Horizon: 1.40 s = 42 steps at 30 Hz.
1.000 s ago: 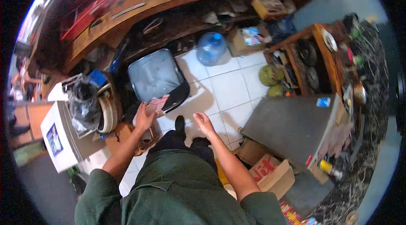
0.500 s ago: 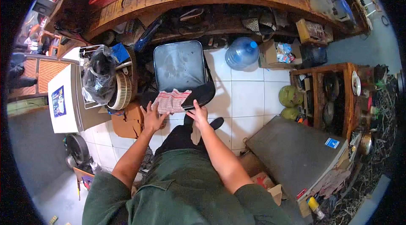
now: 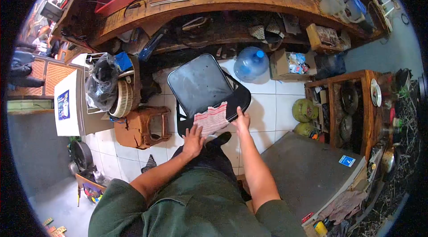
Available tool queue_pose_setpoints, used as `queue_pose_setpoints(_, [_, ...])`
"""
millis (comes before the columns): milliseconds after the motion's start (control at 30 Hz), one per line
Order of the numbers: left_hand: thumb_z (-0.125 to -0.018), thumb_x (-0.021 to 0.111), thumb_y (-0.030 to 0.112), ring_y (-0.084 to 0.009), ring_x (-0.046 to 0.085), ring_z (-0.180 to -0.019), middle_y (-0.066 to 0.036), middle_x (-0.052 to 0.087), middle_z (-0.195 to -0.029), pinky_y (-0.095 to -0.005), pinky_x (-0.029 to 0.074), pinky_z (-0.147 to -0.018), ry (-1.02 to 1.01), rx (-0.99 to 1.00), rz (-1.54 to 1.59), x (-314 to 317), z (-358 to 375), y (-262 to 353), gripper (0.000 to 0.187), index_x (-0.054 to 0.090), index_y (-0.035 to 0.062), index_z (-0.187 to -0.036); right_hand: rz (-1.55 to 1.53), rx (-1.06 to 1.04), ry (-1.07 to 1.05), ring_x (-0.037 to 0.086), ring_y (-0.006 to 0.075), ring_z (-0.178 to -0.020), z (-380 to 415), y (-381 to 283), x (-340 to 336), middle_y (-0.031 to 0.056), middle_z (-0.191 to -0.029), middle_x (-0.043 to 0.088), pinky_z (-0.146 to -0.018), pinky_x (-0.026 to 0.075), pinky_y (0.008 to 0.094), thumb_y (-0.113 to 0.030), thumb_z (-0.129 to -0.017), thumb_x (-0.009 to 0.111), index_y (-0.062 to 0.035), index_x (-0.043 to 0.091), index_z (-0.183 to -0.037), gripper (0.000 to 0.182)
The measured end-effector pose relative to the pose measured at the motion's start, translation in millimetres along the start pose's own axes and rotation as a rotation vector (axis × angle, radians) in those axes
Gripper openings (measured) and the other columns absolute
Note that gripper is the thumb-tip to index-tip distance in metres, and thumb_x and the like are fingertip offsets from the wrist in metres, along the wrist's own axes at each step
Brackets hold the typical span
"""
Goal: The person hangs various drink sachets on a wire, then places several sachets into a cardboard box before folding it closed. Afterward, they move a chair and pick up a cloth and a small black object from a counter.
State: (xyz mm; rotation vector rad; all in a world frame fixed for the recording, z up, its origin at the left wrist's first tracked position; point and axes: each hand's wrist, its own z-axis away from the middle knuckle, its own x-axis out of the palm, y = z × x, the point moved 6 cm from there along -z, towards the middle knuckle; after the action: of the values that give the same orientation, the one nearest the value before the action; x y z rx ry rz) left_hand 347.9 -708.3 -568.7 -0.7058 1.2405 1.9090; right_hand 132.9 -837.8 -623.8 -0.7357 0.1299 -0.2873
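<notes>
A black chair with a square, shiny padded seat (image 3: 200,85) stands in front of me, turned at a slant. Over its near backrest lies a pink-and-white striped cloth (image 3: 210,120). My right hand (image 3: 241,121) grips the right end of the backrest, thumb on top. My left hand (image 3: 192,142) rests at the cloth's lower left edge, its fingers spread against cloth and backrest. Part of the chair's frame is hidden beneath the seat, and my left palm is turned away from view.
A brown plastic stool (image 3: 141,125) stands left of the chair, near a white carton (image 3: 69,105). Behind are a blue water jug (image 3: 251,64) and a wooden counter (image 3: 214,6). Green gas cylinders (image 3: 305,110) and a large grey-topped box (image 3: 307,170) are on the right.
The chair, with the cloth on it, has swung round and shifted right and towards me. Both hands have moved right with it. More of the brown stool now shows.
</notes>
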Motion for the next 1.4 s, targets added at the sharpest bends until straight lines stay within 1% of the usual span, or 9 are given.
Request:
queue_pose_setpoints(133, [-0.085,0.060,0.052,-0.0496,0.020,-0.136,-0.020,0.020,-0.151,-0.0734,0.023,-0.099,-0.105,0.049,0.228,20.5,-8.1,50.8,0.077,0.031,0.0131,-0.144,0.088,-0.102,0.027,0.064,0.0268,-0.089,-54.9,-6.8,-41.2,0.0142,-0.105,0.064,-0.068,0.055,0.0440,-0.041,-0.086,0.066,0.0008,0.056,-0.112,0.050])
queue_pose_setpoints(200, [-0.084,0.062,0.051,-0.0474,0.018,-0.138,-0.024,0.015,-0.152,-0.0646,0.025,-0.105,-0.202,0.114,0.284,33.5,-8.3,63.0,0.079,0.029,0.0135,-0.146,0.058,-0.111,0.110,0.065,0.0245,-0.084,-69.5,-19.7,-63.9,0.0128,-0.102,0.065,-0.068,0.052,0.0399,-0.041,-0.087,0.066,0.0016,0.059,-0.108,0.048])
queue_pose_setpoints(267, [-0.085,0.065,0.043,-0.0439,0.023,-0.137,-0.027,0.010,-0.152,-0.0410,0.033,-0.109,-0.258,0.225,0.290,29.8,-10.6,75.2,0.077,0.028,0.0122,-0.146,0.106,-0.186,0.076,0.063,0.0224,-0.085,-94.5,-32.8,-87.4,0.0117,-0.100,0.065,-0.068,0.052,0.0386,-0.038,-0.087,0.067,0.0035,0.059,-0.106,0.047])
queue_pose_setpoints(400, [-0.084,0.066,0.040,-0.0462,0.036,-0.130,-0.027,0.010,-0.152,-0.0448,0.037,-0.105,-0.269,0.225,0.283,2.9,-13.7,69.8,0.073,0.035,0.0096,-0.142,0.221,-0.235,0.265,0.061,0.0211,-0.086,-94.0,-73.0,-121.0,0.0122,-0.096,0.065,-0.080,0.048,0.0331,-0.032,-0.088,0.067,0.0043,0.060,-0.100,0.039])
queue_pose_setpoints(567, [-0.084,0.067,0.037,-0.0405,0.026,-0.138,-0.029,0.016,-0.150,-0.0420,0.033,-0.109,-0.228,0.194,0.210,-27.5,-25.1,12.1,0.066,0.042,0.0068,-0.137,-0.001,-0.465,0.232,0.058,0.0267,-0.108,-36.8,-88.8,-122.5,0.0219,-0.119,0.058,-0.093,0.044,0.0343,-0.034,-0.085,0.069,0.0046,0.045,-0.130,0.064])
queue_pose_setpoints(800, [-0.084,0.067,0.038,-0.0408,0.026,-0.137,-0.026,0.019,-0.150,-0.0413,0.030,-0.111,-0.293,0.219,0.182,-78.9,-55.0,-44.0,0.065,0.043,0.0066,-0.135,0.392,-0.409,0.808,0.041,0.0378,-0.126,86.9,-18.0,-102.3,0.0256,-0.135,0.042,-0.106,0.033,0.0429,-0.046,-0.076,0.074,0.0051,0.036,-0.135,0.088])
queue_pose_setpoints(1067, [-0.085,0.063,0.045,-0.0401,0.034,-0.134,-0.023,0.023,-0.149,-0.0442,0.035,-0.107,-0.561,0.244,0.011,-115.8,-100.3,-68.1,0.061,0.046,0.0098,-0.132,0.468,-0.084,0.640,0.046,0.0437,-0.121,57.2,50.2,-61.9,0.0332,-0.130,0.046,-0.104,0.036,0.0418,-0.030,-0.085,0.065,0.0116,0.025,-0.136,0.076])
queue_pose_setpoints(1233, [-0.085,0.062,0.046,-0.0383,0.036,-0.133,-0.022,0.032,-0.146,-0.0421,0.034,-0.108,-0.565,0.353,-0.037,-104.7,-107.4,-67.8,0.060,0.048,0.0090,-0.131,0.518,-0.258,0.713,0.052,0.0443,-0.113,46.0,15.9,-73.5,0.0334,-0.115,0.054,-0.097,0.040,0.0458,-0.013,-0.083,0.064,0.0070,0.035,-0.123,0.053])
queue_pose_setpoints(1400, [-0.088,0.060,0.044,-0.0374,0.039,-0.130,-0.023,0.037,-0.142,-0.0413,0.034,-0.108,-0.597,0.368,-0.004,-103.4,-94.3,-32.8,0.055,0.051,0.0079,-0.128,0.528,-0.237,0.697,0.049,0.0407,-0.119,17.3,-19.6,-131.1,0.0292,-0.127,0.050,-0.102,0.038,0.0425,-0.014,-0.080,0.066,0.0027,0.038,-0.132,0.062])
